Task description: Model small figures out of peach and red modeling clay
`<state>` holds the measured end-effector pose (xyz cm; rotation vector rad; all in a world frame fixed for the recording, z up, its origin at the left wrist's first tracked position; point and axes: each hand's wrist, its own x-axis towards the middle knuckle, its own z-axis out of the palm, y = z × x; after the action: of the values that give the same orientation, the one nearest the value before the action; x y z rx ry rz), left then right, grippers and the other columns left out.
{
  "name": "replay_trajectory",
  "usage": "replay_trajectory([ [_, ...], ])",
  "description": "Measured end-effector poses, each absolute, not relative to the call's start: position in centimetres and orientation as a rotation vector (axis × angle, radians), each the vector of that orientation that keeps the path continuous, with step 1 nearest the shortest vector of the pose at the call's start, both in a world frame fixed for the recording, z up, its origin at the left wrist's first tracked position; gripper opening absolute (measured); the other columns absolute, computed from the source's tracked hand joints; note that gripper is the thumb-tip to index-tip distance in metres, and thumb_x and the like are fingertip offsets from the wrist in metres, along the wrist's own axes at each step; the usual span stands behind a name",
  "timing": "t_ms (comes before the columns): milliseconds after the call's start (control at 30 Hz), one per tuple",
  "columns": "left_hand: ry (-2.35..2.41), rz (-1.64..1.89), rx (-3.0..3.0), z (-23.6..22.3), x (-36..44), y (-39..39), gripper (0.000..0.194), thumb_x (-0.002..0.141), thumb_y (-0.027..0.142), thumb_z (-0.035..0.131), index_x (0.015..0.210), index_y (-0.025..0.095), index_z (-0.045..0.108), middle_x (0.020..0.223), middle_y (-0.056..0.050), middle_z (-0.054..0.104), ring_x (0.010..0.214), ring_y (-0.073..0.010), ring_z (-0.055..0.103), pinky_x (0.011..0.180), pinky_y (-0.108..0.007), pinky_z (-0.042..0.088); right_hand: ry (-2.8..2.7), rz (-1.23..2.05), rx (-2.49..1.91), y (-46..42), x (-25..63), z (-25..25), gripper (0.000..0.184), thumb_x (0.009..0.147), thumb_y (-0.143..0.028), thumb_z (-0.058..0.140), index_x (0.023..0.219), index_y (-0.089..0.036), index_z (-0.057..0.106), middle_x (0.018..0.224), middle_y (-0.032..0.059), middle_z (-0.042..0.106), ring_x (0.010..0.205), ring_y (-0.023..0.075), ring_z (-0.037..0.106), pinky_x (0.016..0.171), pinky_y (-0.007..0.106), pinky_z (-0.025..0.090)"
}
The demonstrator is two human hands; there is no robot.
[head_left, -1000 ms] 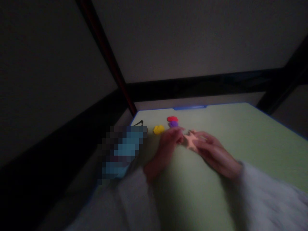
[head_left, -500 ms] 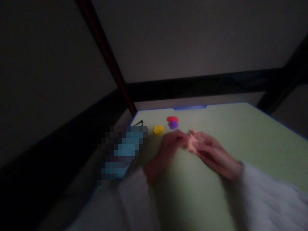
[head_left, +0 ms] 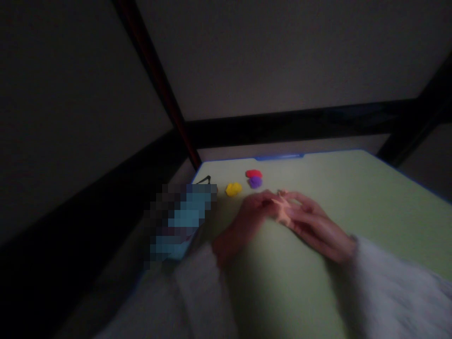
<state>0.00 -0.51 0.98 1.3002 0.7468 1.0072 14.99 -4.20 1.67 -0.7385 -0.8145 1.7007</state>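
Observation:
Between my two hands is a piece of peach-coloured modelling clay (head_left: 282, 213), irregular in outline with small projecting bits. My right hand (head_left: 316, 226) grips its right side, the thumb lying across it and the fingers behind. From the other side my left hand (head_left: 249, 214) pinches its left edge; the fingertips there are partly hidden and slightly blurred. Beyond my hands lie a yellow lump of clay (head_left: 233, 189), a purple lump (head_left: 255, 182) and a red lump (head_left: 254, 173). The purple lump lies right against the red one.
A pale green table (head_left: 367, 197) with a blue rim lies under my hands. At its left edge is a light-blue item (head_left: 187, 216), blurred by pixels, with a dark loop (head_left: 205, 180) at its far end. Walls with dark beams stand behind.
My left hand has shifted slightly at the clay's left edge. My right hand keeps nearly the same hold, and the lumps on the table have not moved.

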Motion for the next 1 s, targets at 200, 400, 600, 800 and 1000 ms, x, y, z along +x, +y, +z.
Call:
replay_trajectory([
  [200,0.715,1.066,1.243,0.9,0.3,-0.6,0.015,0.064,0.026,0.066,0.071,0.014,0.061,0.065,0.0,0.056,0.061,-0.0102,0.05,0.058,-0.023,0.038,-0.852,1.646,-0.725,-4.2,14.8,1.8,0.03,0.061,-0.014,0.076,0.085,-0.022,0.06,0.077,-0.003,0.069,0.065,0.0074,0.061,0.06,0.017,0.047],
  [400,0.649,1.186,1.081,0.6,0.4,-0.4,0.023,0.066,0.032,0.067,0.079,0.015,0.06,0.061,0.003,0.051,0.055,-0.0064,0.045,0.056,-0.021,0.034,-0.862,1.559,-0.77,-4.1,14.9,2.2,0.035,0.058,-0.018,0.079,0.084,-0.021,0.056,0.074,-0.0026,0.07,0.064,0.009,0.062,0.061,0.019,0.046],
  [600,0.561,1.047,1.225,0.0,-0.1,-0.3,0.026,0.062,0.032,0.072,0.08,0.014,0.065,0.083,-0.003,0.061,0.077,-0.0143,0.056,0.073,-0.028,0.041,-0.896,1.586,-0.759,-4.5,14.6,2.7,0.037,0.057,-0.017,0.079,0.087,-0.021,0.057,0.079,-0.0009,0.072,0.068,0.0111,0.063,0.065,0.023,0.046],
  [800,0.586,1.047,1.23,-0.1,-0.2,-0.4,0.024,0.061,0.031,0.072,0.076,0.014,0.065,0.081,-0.003,0.06,0.078,-0.0153,0.056,0.072,-0.028,0.041,-0.902,1.619,-0.734,-4.7,14.6,2.8,0.035,0.059,-0.016,0.078,0.088,-0.023,0.059,0.084,-0.0004,0.072,0.071,0.0119,0.064,0.067,0.024,0.046],
  [1000,0.554,1.042,1.198,0.0,-0.1,-0.5,0.022,0.06,0.029,0.072,0.074,0.014,0.063,0.081,-0.003,0.059,0.076,-0.0145,0.054,0.071,-0.028,0.042,-0.908,1.629,-0.701,-4.5,14.7,2.3,0.034,0.06,-0.015,0.077,0.088,-0.023,0.059,0.086,-0.0013,0.072,0.072,0.011,0.064,0.069,0.023,0.046],
])
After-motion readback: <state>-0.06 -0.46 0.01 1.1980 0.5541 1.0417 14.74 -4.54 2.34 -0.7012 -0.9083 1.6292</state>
